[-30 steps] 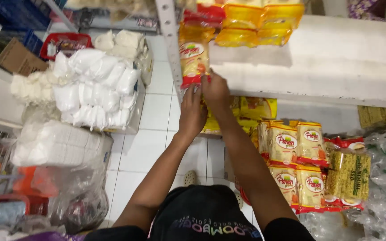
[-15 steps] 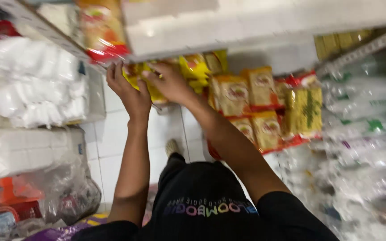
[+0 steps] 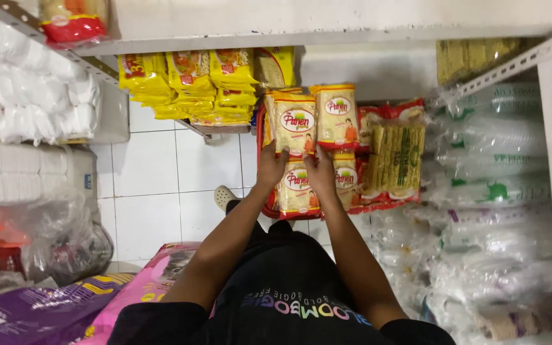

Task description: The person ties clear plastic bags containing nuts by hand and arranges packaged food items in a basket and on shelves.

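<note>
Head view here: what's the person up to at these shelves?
A person stands at shop shelving, both hands on yellow noodle packets with red trim. The left hand and right hand grip the bottom edge of one upright packet in the lower stack. Yellow packs sit on the shelf above, clear plastic bags to the right.

Noodle packets (image 3: 296, 121) and yellow packs (image 3: 186, 80) are crowding the shelf front. Open room is lying over the white floor tiles (image 3: 154, 185), while plastic bags (image 3: 493, 211) are blocking the right side.
</note>
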